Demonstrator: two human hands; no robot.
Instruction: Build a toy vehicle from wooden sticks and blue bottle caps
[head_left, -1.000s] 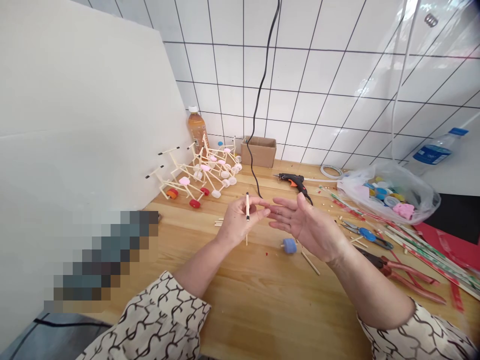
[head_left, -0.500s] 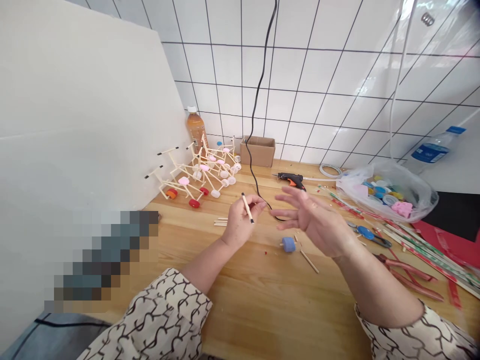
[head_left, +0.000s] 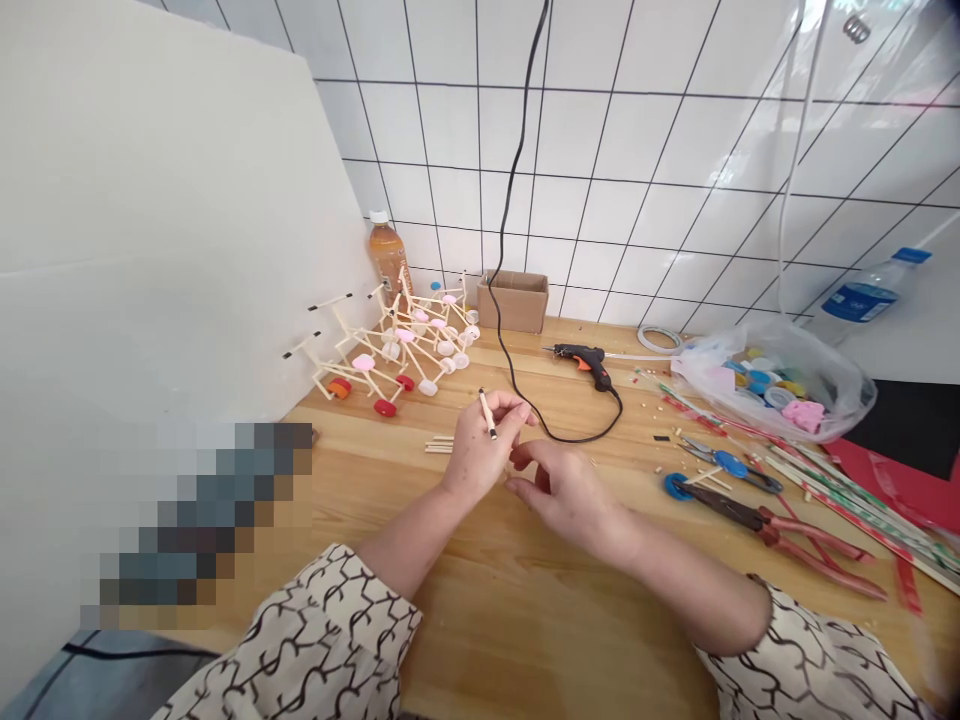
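Note:
My left hand [head_left: 484, 445] is closed, with a short wooden stick with black ends [head_left: 487, 414] sticking out across its knuckles. Its thumb and forefinger are pinched together at the right. Just below those fingertips, my right hand [head_left: 566, 490] has curled fingers, thumb and forefinger close together; whatever they pinch is hidden. Behind the left wrist lie several thin wooden sticks [head_left: 439, 445]. To the left stand several small stick-built frames [head_left: 360, 345] with pink seats and with red and clear round cap wheels.
A black glue gun [head_left: 585, 360] and its cord lie beyond my hands. To the right are pliers [head_left: 780, 530], blue-handled cutters [head_left: 727, 462], a blue cap [head_left: 678, 487] and a bag of caps [head_left: 772, 385]. A cardboard box [head_left: 514, 300] and a bottle [head_left: 388, 255] stand by the wall.
My right hand has moved left and down to meet the left hand, its spread fingers now curled. The blue wheel and loose stick seen earlier on the table no longer show.

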